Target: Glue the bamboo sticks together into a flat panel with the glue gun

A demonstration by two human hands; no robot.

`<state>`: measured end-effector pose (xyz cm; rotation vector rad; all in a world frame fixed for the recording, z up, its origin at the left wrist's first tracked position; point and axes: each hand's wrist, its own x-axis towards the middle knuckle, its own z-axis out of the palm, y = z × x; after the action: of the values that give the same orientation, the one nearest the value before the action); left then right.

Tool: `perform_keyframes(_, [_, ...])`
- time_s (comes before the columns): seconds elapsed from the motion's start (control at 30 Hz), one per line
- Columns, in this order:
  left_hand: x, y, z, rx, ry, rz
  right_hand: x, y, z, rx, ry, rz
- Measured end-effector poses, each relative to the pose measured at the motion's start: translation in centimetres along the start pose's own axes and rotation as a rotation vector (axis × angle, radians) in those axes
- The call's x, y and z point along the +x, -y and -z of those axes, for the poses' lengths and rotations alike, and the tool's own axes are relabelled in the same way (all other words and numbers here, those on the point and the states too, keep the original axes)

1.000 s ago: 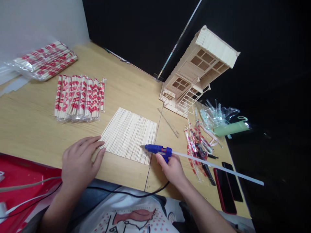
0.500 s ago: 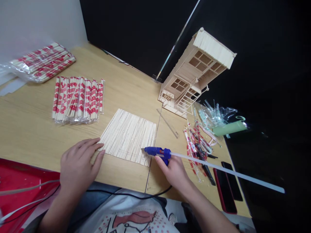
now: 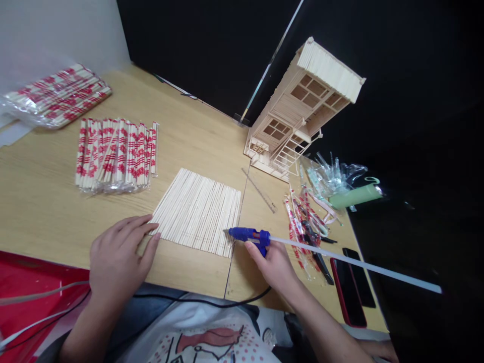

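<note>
A flat panel of pale wooden sticks, laid side by side, rests on the table in front of me. My left hand is at its near left corner, thumb and fingertips closed in on the edge. My right hand is wrapped round a blue hot glue gun. The gun's nozzle points left over the right part of the panel, near its surface; whether it touches, I cannot tell. A long whitish glue stick juts out from the back of the gun.
Wrapped chopsticks and a bagged bundle lie left. A wooden model house stands behind, near a clear ruler. At right are torn wrappers, a green bottle and two phones. A black cable runs along the table's front.
The glue gun in my right hand has moved slightly right across the panel. My left hand stays at the corner. The whole view has shifted a little.
</note>
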<state>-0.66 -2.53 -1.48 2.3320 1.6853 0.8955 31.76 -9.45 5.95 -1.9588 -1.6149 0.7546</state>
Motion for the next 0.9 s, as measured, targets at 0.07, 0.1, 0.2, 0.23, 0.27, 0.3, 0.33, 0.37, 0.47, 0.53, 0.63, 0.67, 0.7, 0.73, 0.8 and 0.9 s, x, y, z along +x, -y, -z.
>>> perform_keyframes(0.07, [0.0,0.0,0.0,-0.004,0.000,0.005,-0.1,0.0,0.2,-0.001,-0.006,0.000])
perform_keyframes(0.1, [0.0,0.0,0.0,-0.003,0.001,0.007,-0.2,0.0,0.2,-0.006,-0.012,0.003])
perform_keyframes(0.2, [0.0,0.0,0.0,0.006,0.001,0.003,-0.3,-0.2,0.2,-0.022,-0.022,0.016])
perform_keyframes(0.23, [0.0,0.0,0.0,0.008,-0.001,-0.002,-0.3,-0.3,0.1,-0.026,-0.024,0.020])
perform_keyframes(0.27, [0.0,-0.1,0.1,0.010,-0.006,-0.006,-0.3,-0.4,0.1,-0.029,-0.027,0.024])
perform_keyframes(0.3, [0.0,-0.1,0.1,0.011,-0.011,-0.010,-0.3,-0.4,0.0,-0.034,-0.032,0.027])
perform_keyframes(0.33, [0.0,-0.2,0.1,0.012,-0.014,-0.014,-0.3,-0.5,0.0,-0.041,-0.037,0.027])
perform_keyframes(0.37, [0.0,-0.2,0.1,0.011,-0.015,-0.017,-0.3,-0.6,0.0,-0.051,-0.039,0.024])
perform_keyframes(0.47, [0.0,-0.2,0.1,0.004,-0.017,-0.017,-0.4,-0.7,0.0,-0.093,-0.034,0.014])
perform_keyframes(0.53, [0.0,-0.2,0.1,0.003,-0.016,-0.014,-0.4,-0.8,0.0,-0.114,-0.040,0.014])
perform_keyframes(0.63, [0.0,-0.2,0.1,0.016,0.000,-0.001,-0.5,-1.0,0.1,-0.126,-0.046,0.021])
perform_keyframes(0.67, [0.0,-0.3,0.2,0.020,0.007,0.004,-0.6,-1.1,0.2,-0.132,-0.048,0.022])
perform_keyframes(0.7, [0.0,-0.3,0.2,0.023,0.011,0.010,-0.6,-1.2,0.3,-0.136,-0.050,0.021])
perform_keyframes(0.73, [0.0,-0.4,0.3,0.022,0.013,0.013,-0.7,-1.2,0.4,-0.134,-0.056,0.020])
perform_keyframes(0.8, [0.1,-0.6,0.4,0.020,0.016,0.007,-0.9,-1.3,0.6,-0.110,-0.070,0.015])
perform_keyframes(0.9, [0.2,-0.8,0.4,0.022,0.005,0.001,-1.1,-1.5,0.8,-0.049,-0.071,0.005])
